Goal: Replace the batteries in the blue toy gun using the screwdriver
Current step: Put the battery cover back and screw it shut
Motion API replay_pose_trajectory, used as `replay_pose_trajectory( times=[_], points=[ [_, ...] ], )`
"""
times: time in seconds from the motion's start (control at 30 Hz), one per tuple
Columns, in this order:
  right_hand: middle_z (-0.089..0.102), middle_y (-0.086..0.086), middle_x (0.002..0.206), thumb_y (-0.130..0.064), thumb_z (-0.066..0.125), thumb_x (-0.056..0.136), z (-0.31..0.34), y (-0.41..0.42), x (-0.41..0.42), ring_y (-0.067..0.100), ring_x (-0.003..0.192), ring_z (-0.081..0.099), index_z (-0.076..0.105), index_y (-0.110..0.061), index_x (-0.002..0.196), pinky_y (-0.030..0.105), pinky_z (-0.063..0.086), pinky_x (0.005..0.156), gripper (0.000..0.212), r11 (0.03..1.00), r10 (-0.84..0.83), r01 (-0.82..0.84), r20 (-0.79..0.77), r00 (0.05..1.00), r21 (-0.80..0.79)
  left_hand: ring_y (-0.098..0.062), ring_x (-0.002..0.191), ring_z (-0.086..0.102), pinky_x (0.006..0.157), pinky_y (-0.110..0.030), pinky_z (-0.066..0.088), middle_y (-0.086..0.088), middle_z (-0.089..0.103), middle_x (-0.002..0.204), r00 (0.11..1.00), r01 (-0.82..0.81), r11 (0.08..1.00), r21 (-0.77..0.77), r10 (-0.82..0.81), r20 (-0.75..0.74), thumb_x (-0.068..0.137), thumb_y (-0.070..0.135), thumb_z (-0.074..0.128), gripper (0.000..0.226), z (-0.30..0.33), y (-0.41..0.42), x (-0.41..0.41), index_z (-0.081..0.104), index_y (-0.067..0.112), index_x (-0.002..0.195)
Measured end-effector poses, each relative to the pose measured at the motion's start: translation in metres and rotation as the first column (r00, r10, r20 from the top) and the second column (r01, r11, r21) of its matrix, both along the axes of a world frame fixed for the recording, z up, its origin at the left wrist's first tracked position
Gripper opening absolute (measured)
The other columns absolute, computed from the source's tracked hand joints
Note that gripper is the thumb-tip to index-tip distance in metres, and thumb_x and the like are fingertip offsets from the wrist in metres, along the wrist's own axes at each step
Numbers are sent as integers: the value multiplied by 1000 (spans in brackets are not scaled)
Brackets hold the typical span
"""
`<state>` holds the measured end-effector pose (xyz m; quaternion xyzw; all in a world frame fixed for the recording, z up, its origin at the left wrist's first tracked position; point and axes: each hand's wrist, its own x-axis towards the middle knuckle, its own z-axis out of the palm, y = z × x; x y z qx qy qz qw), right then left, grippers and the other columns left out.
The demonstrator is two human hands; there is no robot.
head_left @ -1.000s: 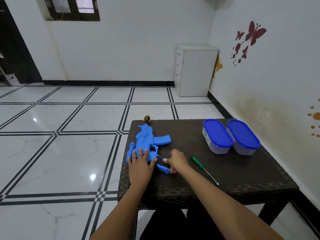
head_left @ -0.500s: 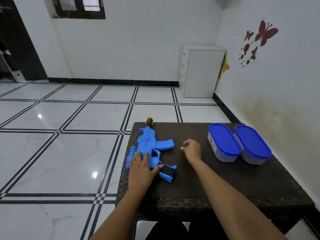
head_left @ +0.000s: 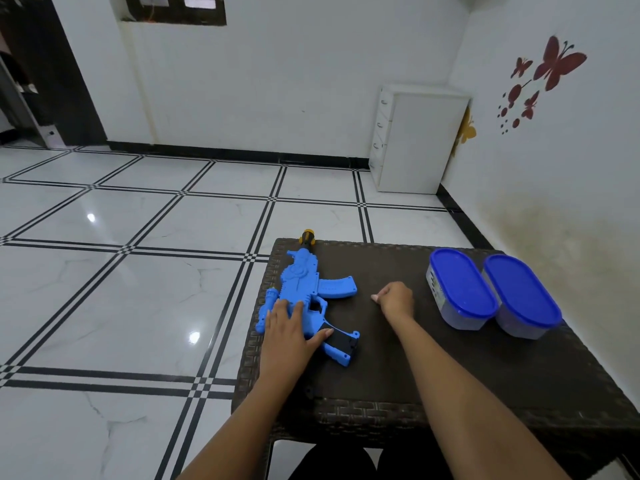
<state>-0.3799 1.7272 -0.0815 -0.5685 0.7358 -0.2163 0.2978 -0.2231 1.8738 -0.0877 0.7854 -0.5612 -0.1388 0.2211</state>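
- No brand or writing reads clearly anywhere; the nearer tub [head_left: 462,289] carries a pale label on its left wall, but the print is too small to make out.
- Your blue toy gun [head_left: 304,292] lies flat on the left part of the counter [head_left: 381,368], its orange-and-black muzzle tip pointing away from you and poking just past the far edge.
- The gun is moulded hard plastic with raised relief along the body, a curved ribbed magazine jutting to the right, and a handle whose side shows a black rectangular recess (whether batteries sit inside it cannot be told).
- Your left hand [head_left: 287,327] lies palm down on the gun's rear body, fingers spread flat and thumb reaching onto the black part of the handle; this grip presses rather than wraps.
- Your right hand [head_left: 394,299] rests on the bare counter between the gun and the tubs, fingers curled into a loose fist; you cannot tell whether that grip encloses anything, since the palm is turned down.
- The counter is dark brown woven wicker with a coarse braided rim.
- Two oval tubs, the nearer and the farther [head_left: 521,296], stand side by side touching, translucent-walled with glossy blue lids; their contents are unreadable.
- A white drawer cabinet [head_left: 419,140] stands in the corner on a glossy white tiled floor [head_left: 138,271] with black lines.
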Motion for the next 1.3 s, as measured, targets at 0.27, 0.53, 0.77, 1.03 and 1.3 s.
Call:
replay_pose_trajectory(
  times=[0.27,0.53,0.77,1.03,1.3],
  points=[
    [62,4,70,4,69,78,30,37,0,9,59,58,57,-12,64,22,56,59,25,987,162,-160,284,945,-28,-26,142,15,117,-35,9,-8,20,150,999,-5,1000,-24,5,32,84,62,48,77,3,2,-1,28,17,143],
    [67,-1,76,6,65,78,16,107,-15,10,73,62,72,-4,91,16,49,71,17,931,352,-318,210,912,-179,-26,140,20,118,-36,14,-9,24,148,997,-3,1000,-13,4,77,85,62,46,77,7,6,-4,29,14,142],
    [65,0,82,-2,66,81,13,110,-24,11,79,60,69,-9,97,18,46,71,17,968,224,-186,252,941,-167,-26,139,21,117,-36,17,-9,25,148,998,3,1000,-21,-2,70,85,62,47,77,5,6,-4,30,13,142],
    [56,-10,66,-16,78,72,0,112,-20,8,67,53,70,-11,96,12,38,55,25,901,432,-432,0,902,34,-26,139,22,117,-36,17,-9,26,148,997,-4,999,-38,7,81,85,62,48,77,2,2,-2,31,13,141],
    [56,-10,62,-15,73,74,4,109,-9,14,74,58,53,-28,53,26,47,70,32,907,421,-417,-74,904,63,-26,135,26,115,-37,23,-10,30,144,997,-1,998,-56,5,78,83,62,49,75,0,1,-1,34,13,139]
  ],
)
